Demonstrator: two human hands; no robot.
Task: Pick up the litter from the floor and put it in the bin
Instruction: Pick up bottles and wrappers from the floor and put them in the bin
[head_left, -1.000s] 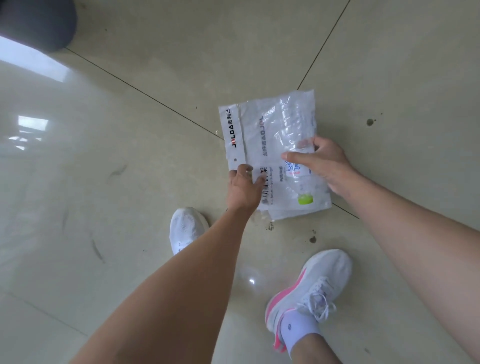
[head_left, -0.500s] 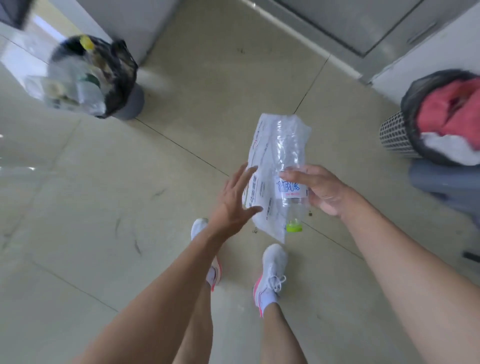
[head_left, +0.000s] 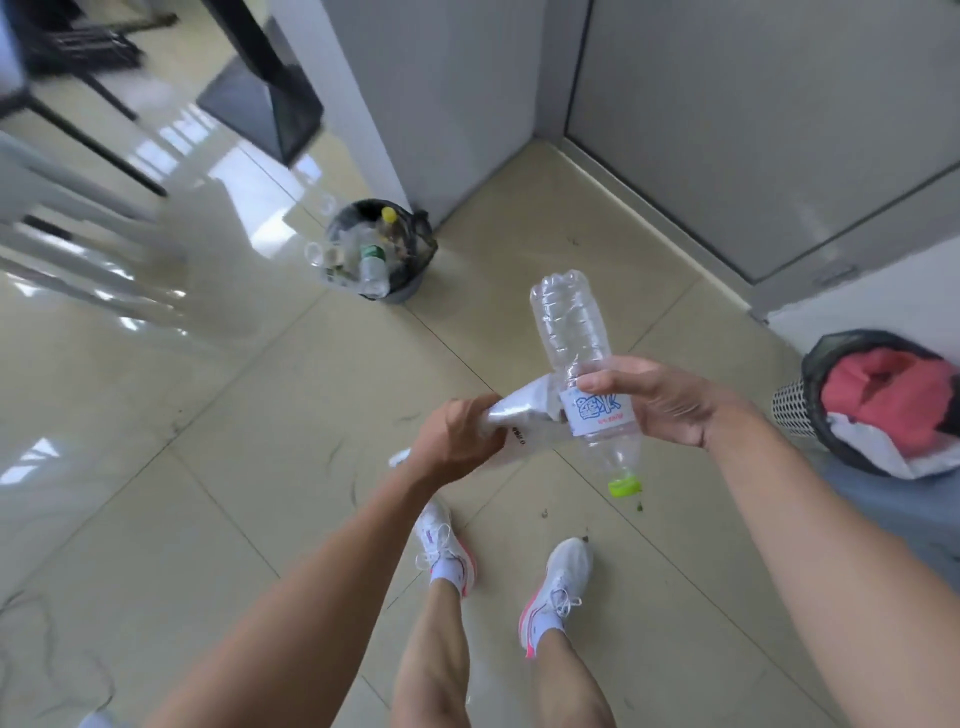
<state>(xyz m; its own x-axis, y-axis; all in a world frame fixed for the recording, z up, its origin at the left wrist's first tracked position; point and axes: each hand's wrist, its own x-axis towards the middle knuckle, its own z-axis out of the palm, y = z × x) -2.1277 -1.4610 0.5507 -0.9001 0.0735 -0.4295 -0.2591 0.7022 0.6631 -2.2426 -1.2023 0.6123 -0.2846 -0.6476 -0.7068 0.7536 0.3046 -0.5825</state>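
Note:
My right hand (head_left: 660, 402) grips a clear plastic bottle (head_left: 576, 332) around its white and blue label, green cap pointing down toward the floor. My left hand (head_left: 454, 436) grips a crumpled white plastic bag (head_left: 524, 413) that touches the bottle. Both are held at waist height above the beige tiled floor. A grey bin (head_left: 382, 254) with a black liner, filled with bottles, stands further ahead to the left. A second mesh bin (head_left: 878, 400) with a black liner holds red and white stuff at the right edge.
Grey wall panels and a door (head_left: 727, 119) close the corner ahead. Black chair legs (head_left: 88, 130) and a dark stand (head_left: 265, 88) are at the upper left. Small dark specks (head_left: 639, 506) lie on the floor near my white shoes (head_left: 556, 587).
I have stood up, lifting bottle and bag off the floor. My left hand, open half a second ago, has closed on the bag and bunched it. The view has swung toward the bins.

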